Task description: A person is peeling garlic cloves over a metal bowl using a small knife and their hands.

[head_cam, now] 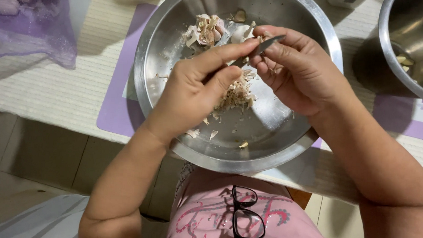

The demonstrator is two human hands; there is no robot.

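Note:
Both hands are held over a large steel bowl (285, 149) at the table's near edge. My right hand (302, 70) grips a small knife (265, 45), its blade pointing up and right past the fingers. My left hand (198, 85) pinches a garlic clove against the blade; the clove itself is mostly hidden by the fingers. Papery garlic skins (236, 94) lie heaped in the bowl under the hands. A partly broken garlic bulb (207, 29) rests at the bowl's far side.
A second steel bowl (406, 46) with peeled cloves stands at the right. A purple mesh bag of garlic (23, 14) lies at the far left. Purple placemats (118, 92) lie under the bowls. Black glasses (248, 216) hang on my pink shirt.

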